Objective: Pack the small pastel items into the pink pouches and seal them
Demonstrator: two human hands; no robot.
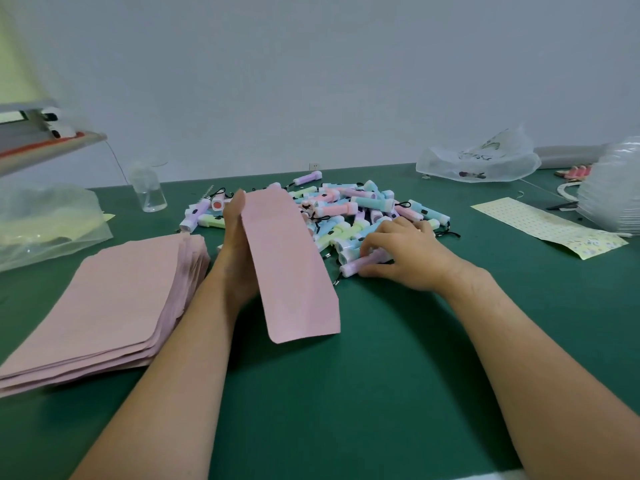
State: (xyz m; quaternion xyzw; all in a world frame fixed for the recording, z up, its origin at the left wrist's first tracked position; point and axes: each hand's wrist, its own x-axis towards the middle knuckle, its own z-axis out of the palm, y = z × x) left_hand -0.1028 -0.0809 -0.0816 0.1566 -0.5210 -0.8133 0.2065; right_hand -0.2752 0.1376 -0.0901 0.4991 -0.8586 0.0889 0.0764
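Observation:
A heap of small pastel flashlights (349, 206) in blue, pink, purple and green lies mid-table. My left hand (239, 244) holds one pink pouch (289, 265) up off the table, thumb along its top edge. My right hand (405, 254) rests at the near edge of the heap, its fingers curled round a purple flashlight (363, 263) that lies on the green table (381, 375). A stack of flat pink pouches (104, 306) sits to the left.
A clear bottle (149, 188) stands behind the stack, with a plastic bag (45, 223) at far left. A sticker sheet (550, 226), crumpled clear bags (478, 161) and stacked clear plastic (613, 192) lie at the right. A shelf edge (52, 147) juts in top left.

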